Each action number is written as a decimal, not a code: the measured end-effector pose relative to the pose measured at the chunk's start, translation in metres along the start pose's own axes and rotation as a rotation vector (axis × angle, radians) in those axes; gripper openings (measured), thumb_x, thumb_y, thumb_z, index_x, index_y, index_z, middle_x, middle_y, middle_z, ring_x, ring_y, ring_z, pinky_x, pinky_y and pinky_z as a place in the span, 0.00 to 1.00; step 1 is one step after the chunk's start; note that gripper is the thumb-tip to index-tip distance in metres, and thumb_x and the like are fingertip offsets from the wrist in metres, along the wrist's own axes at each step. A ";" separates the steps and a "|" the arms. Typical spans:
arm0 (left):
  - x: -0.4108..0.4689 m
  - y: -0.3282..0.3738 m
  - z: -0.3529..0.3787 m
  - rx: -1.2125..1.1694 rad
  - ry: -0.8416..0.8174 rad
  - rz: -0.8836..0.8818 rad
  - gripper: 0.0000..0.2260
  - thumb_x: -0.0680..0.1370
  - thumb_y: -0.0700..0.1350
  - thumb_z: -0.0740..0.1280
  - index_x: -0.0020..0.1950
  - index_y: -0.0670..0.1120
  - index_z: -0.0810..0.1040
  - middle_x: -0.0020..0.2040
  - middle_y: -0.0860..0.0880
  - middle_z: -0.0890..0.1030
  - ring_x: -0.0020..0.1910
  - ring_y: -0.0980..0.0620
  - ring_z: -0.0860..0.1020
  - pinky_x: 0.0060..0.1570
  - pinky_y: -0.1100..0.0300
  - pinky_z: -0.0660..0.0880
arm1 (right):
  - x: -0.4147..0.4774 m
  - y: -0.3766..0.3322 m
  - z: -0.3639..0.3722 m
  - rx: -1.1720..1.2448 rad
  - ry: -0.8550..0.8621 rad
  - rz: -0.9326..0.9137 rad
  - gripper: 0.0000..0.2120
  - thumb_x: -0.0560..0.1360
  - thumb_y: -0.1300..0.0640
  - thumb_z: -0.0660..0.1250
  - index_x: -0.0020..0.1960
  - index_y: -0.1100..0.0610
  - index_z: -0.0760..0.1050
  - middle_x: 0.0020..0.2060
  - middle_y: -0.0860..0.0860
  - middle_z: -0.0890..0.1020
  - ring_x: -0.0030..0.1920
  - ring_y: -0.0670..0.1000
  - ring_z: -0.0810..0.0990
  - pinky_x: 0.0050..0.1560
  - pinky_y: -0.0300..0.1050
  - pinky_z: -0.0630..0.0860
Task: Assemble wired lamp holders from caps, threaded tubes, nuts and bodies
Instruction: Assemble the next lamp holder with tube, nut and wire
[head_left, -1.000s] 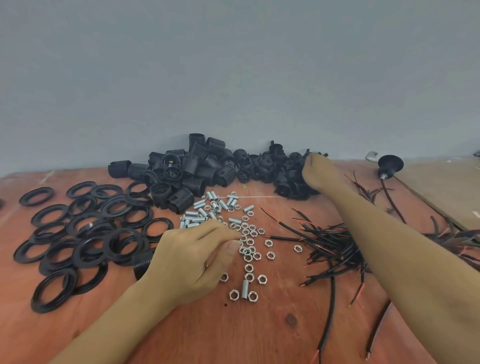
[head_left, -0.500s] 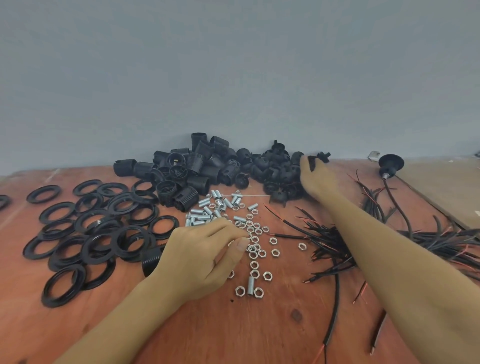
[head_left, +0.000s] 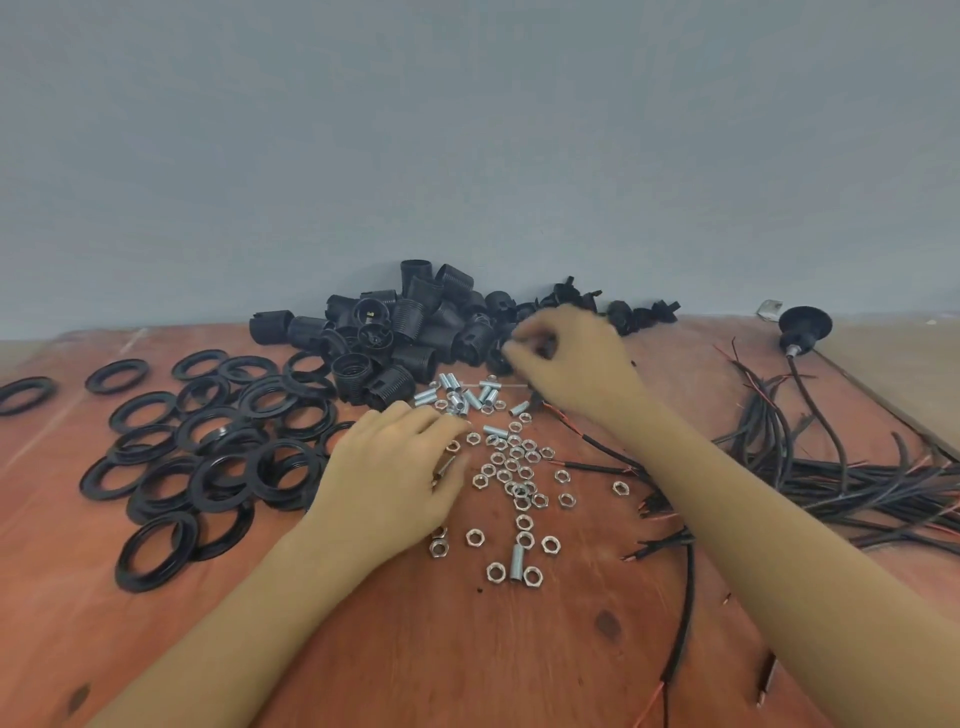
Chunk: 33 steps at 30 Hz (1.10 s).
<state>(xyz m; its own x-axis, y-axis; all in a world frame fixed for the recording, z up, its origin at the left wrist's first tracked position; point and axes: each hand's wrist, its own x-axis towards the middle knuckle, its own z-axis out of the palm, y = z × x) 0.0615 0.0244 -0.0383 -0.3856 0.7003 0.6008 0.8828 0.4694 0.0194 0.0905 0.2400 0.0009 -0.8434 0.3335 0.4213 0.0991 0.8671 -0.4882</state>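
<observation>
While the left hand pinches a short threaded tube between thumb and fingers just over the scattered nuts, the tube's long axis lies diagonal, free end pointing away and rightward. The right hand, blurred, curls its fingers round a small black cap beside the cap pile.

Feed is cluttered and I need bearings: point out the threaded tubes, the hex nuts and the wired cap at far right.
threaded tubes (head_left: 471, 399), head view, one tube mid-cluster.
hex nuts (head_left: 521, 490), head view, one nut mid-scatter.
wired cap (head_left: 804, 323), head view, its black dome.
</observation>
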 end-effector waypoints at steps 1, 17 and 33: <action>-0.001 -0.003 0.002 0.015 -0.031 -0.007 0.09 0.74 0.48 0.72 0.51 0.46 0.83 0.44 0.51 0.83 0.41 0.47 0.80 0.39 0.53 0.76 | -0.010 -0.010 0.002 -0.069 -0.122 -0.033 0.07 0.74 0.47 0.67 0.48 0.46 0.82 0.43 0.42 0.83 0.47 0.48 0.80 0.58 0.53 0.75; 0.000 -0.001 0.003 0.027 -0.096 -0.059 0.09 0.71 0.50 0.75 0.47 0.48 0.84 0.40 0.52 0.83 0.40 0.47 0.80 0.41 0.53 0.71 | -0.052 -0.018 0.043 -0.224 -0.220 0.145 0.09 0.74 0.47 0.65 0.49 0.50 0.78 0.50 0.49 0.80 0.56 0.55 0.76 0.56 0.51 0.65; -0.003 0.010 0.006 -0.017 -0.096 0.025 0.09 0.71 0.50 0.68 0.46 0.48 0.83 0.38 0.52 0.79 0.39 0.48 0.78 0.41 0.59 0.65 | -0.063 -0.019 0.033 0.012 -0.226 -0.001 0.09 0.76 0.58 0.63 0.53 0.50 0.78 0.46 0.44 0.81 0.50 0.47 0.77 0.52 0.47 0.73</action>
<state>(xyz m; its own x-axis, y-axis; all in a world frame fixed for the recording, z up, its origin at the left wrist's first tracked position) 0.0702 0.0299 -0.0449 -0.3866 0.7606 0.5216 0.8966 0.4424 0.0195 0.1243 0.1906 -0.0412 -0.9405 0.2402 0.2404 0.0931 0.8625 -0.4974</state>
